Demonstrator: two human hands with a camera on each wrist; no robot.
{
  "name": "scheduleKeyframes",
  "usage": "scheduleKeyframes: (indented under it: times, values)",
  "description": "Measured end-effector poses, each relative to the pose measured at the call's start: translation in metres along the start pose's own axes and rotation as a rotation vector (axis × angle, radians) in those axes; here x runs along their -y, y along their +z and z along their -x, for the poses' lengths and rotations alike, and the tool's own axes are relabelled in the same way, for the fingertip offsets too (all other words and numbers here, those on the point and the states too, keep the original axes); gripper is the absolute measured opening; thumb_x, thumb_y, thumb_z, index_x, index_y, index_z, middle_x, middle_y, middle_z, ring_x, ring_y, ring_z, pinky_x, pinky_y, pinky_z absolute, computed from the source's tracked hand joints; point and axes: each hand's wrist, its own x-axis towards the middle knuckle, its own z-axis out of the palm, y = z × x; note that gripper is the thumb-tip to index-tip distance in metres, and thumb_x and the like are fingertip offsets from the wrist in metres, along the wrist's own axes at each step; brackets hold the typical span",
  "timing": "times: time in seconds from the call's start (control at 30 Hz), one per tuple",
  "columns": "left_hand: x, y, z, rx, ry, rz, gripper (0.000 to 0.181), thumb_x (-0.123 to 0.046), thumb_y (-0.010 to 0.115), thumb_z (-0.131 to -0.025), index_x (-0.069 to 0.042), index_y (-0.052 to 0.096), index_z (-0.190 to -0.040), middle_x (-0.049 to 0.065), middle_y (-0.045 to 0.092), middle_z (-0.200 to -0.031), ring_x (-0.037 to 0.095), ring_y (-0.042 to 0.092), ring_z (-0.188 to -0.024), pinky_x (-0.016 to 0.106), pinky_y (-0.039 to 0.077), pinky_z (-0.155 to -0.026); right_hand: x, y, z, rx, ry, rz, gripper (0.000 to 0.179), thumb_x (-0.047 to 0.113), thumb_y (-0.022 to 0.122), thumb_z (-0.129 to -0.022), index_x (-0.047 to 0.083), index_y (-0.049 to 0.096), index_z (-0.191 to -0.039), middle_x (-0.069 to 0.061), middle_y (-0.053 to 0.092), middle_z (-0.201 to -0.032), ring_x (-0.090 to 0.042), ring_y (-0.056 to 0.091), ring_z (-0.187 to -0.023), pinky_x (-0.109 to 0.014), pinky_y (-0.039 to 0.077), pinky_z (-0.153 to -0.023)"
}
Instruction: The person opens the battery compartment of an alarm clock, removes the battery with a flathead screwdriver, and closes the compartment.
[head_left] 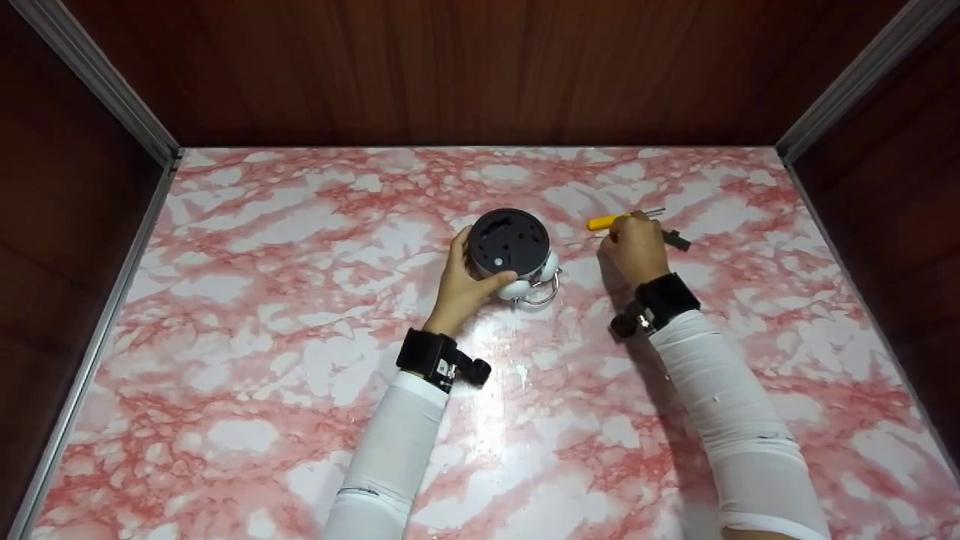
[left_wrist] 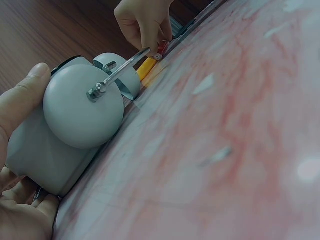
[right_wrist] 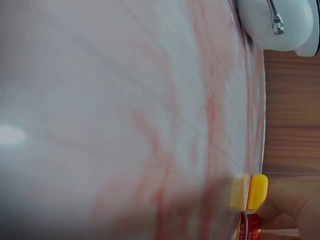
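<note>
A white twin-bell alarm clock lies face down, its black back turned up with an uncovered slot in it. My left hand grips the clock's round body, thumb near one bell and fingers around the far side. Off to the right, my right hand pinches a red battery low over the tabletop. The fingers hide most of that battery. Right beside it lies a screwdriver with a yellow handle, its metal shaft showing past the knuckles.
A small black piece lies just right of my right hand. The table has a red-and-white marbled top. Dark wood panels with metal edging stand at its back and both sides.
</note>
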Motion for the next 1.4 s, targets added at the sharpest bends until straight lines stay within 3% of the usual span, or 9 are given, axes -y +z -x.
scheduleKeyframes:
  times: [0.23, 0.77, 0.93, 1.13, 1.4]
  values:
    - [0.0001, 0.0000, 0.0002, 0.001, 0.005, -0.021, 0.104, -0.011, 0.090, -0.077, -0.010, 0.025, -0.158, 0.012, 0.041, -0.155, 0.023, 0.040, -0.143, 0.025, 0.032, -0.116, 0.0010, -0.0002, 0.0011, 0.020, 0.035, 0.009, 0.021, -0.009, 0.059, -0.078, -0.003, 0.056, -0.058, -0.023, 0.061, -0.077, -0.039, 0.058, -0.077, -0.046, 0.044, -0.067]
    - [0.0012, 0.0014, 0.0024, 0.000, -0.008, -0.011, 0.106, -0.013, 0.091, -0.076, -0.012, 0.025, -0.159, 0.011, 0.042, -0.155, 0.024, 0.039, -0.144, 0.028, 0.031, -0.118, 0.0008, -0.0022, 0.0019, 0.026, 0.039, 0.005, 0.022, -0.007, 0.059, -0.078, -0.003, 0.057, -0.057, -0.020, 0.059, -0.071, -0.037, 0.057, -0.071, -0.045, 0.044, -0.065]
    - [-0.0001, 0.0002, 0.0018, 0.004, -0.012, -0.012, 0.104, -0.013, 0.090, -0.076, -0.013, 0.026, -0.159, 0.012, 0.041, -0.155, 0.025, 0.039, -0.144, 0.028, 0.031, -0.118, 0.0011, -0.0024, 0.0013, 0.034, 0.050, -0.009, 0.019, -0.006, 0.060, -0.080, -0.005, 0.061, -0.061, -0.022, 0.062, -0.074, -0.038, 0.059, -0.073, -0.046, 0.046, -0.067]
    - [-0.0005, -0.0016, 0.0005, 0.000, -0.025, -0.067, 0.106, -0.019, 0.091, -0.076, -0.013, 0.025, -0.159, 0.011, 0.040, -0.156, 0.023, 0.036, -0.146, 0.026, 0.028, -0.119, 0.0002, -0.0028, 0.0005, 0.045, 0.066, 0.000, 0.013, -0.004, 0.060, -0.083, -0.010, 0.070, -0.077, -0.028, 0.067, -0.084, -0.041, 0.062, -0.078, -0.048, 0.049, -0.070]
    - [-0.0007, -0.0008, -0.0002, -0.004, -0.023, -0.033, 0.106, -0.016, 0.092, -0.075, -0.015, 0.027, -0.158, 0.010, 0.041, -0.156, 0.022, 0.038, -0.145, 0.026, 0.029, -0.118, 0.0004, -0.0041, -0.0009, 0.055, 0.074, -0.006, 0.015, -0.003, 0.060, -0.083, -0.012, 0.071, -0.085, -0.029, 0.068, -0.089, -0.045, 0.065, -0.087, -0.054, 0.053, -0.078]
